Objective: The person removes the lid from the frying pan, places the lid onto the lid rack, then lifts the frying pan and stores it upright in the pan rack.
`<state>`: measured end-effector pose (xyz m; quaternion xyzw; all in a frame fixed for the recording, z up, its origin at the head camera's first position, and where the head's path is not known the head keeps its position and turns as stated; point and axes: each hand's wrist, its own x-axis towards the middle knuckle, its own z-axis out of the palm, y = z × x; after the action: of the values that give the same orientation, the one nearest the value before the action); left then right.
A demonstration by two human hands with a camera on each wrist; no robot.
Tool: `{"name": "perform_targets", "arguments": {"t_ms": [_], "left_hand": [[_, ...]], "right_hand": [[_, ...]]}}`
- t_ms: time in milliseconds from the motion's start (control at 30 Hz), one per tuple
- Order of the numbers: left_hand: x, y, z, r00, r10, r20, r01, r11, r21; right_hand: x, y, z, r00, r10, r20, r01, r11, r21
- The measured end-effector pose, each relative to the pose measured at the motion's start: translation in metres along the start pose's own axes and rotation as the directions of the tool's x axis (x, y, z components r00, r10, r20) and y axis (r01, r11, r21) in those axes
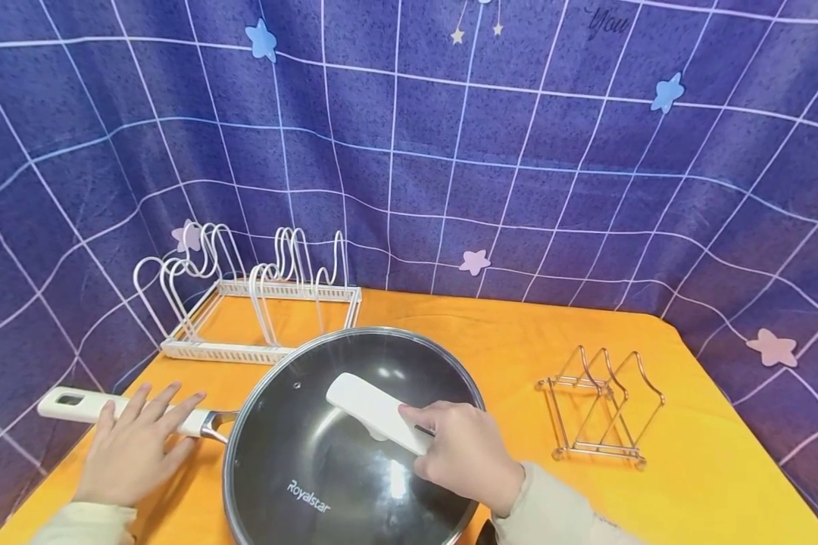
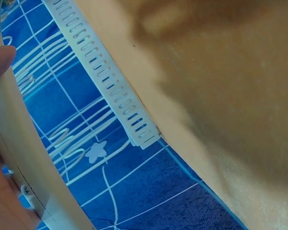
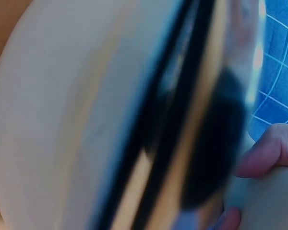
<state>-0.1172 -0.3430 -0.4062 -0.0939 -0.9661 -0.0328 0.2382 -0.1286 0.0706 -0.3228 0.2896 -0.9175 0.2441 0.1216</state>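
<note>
A large pan with a long cream handle (image 1: 85, 405) stands at the front of the table. Over it lies a glass lid (image 1: 313, 446) with a metal rim and "Royalstar" lettering. My left hand (image 1: 132, 446) rests across the pan's handle, fingers spread and fairly straight. In the left wrist view the handle (image 2: 26, 143) runs down the left side beside a fingertip. My right hand (image 1: 466, 450) grips the near end of the lid's white bar-shaped knob (image 1: 375, 409), fingers curled round it. The right wrist view is blurred, with the pan's pale outer wall (image 3: 43, 115) filling its left.
Behind the pan at left stands a white wire rack (image 1: 225, 352) with upright loops. A small copper-coloured wire rack (image 1: 596, 450) is to the right. Orange cloth (image 1: 695, 469) covers the table, and a blue gridded curtain (image 1: 491, 189) hangs behind it.
</note>
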Motion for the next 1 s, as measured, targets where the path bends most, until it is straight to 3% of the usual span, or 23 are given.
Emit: {"name": "perform_targets", "arguments": {"t_ms": [333,600,733,1000], "left_hand": [[0.002,0.001,-0.001,1.000,-0.004,0.012,0.004,1.000,0.010],[0.002,0.002,-0.001,1.000,-0.010,0.015,0.009,1.000,0.011],[0.003,0.003,-0.001,1.000,-0.008,0.016,0.008,1.000,0.009],[0.002,0.004,-0.005,0.996,0.000,0.095,0.004,0.999,-0.038]], "right_hand": [[-0.004,0.004,-0.005,0.994,-0.038,-0.099,0.036,0.999,-0.021],[-0.010,0.011,-0.006,0.980,0.047,-0.193,-0.045,0.999,0.016],[-0.013,0.013,-0.012,0.964,0.049,-0.262,-0.057,0.998,-0.021],[-0.018,0.014,-0.022,0.942,0.006,-0.336,-0.042,0.994,-0.100]]}}
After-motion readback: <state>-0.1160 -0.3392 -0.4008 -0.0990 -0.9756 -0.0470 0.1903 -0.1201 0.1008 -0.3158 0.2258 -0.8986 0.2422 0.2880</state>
